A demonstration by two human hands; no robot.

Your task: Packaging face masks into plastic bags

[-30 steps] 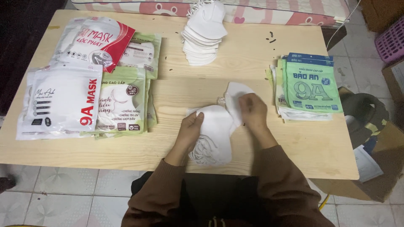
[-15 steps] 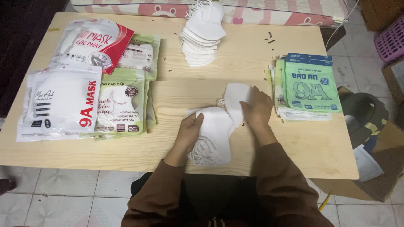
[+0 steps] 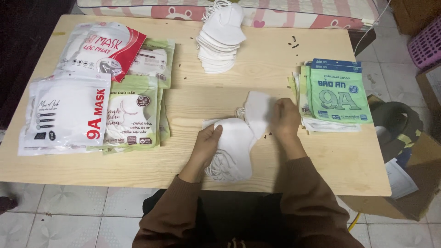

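Note:
A small stack of white face masks (image 3: 234, 149) lies on the wooden table (image 3: 271, 64) in front of me. My left hand (image 3: 207, 141) grips its left edge, thumb on top. My right hand (image 3: 285, 118) holds a single white mask (image 3: 258, 110) lifted just above the right end of the stack, fingers closed on its right side. Both arms wear brown sleeves.
A tall pile of loose white masks (image 3: 221, 39) stands at the table's far middle. Green and blue flat bags (image 3: 337, 94) lie stacked at the right. White, red and green mask packets (image 3: 92, 87) cover the left side. A purple basket (image 3: 425, 43) and a cardboard box (image 3: 415, 183) sit on the floor at right.
My right hand has shifted slightly right and nearer with the single mask. My left hand stays on the stack's left edge.

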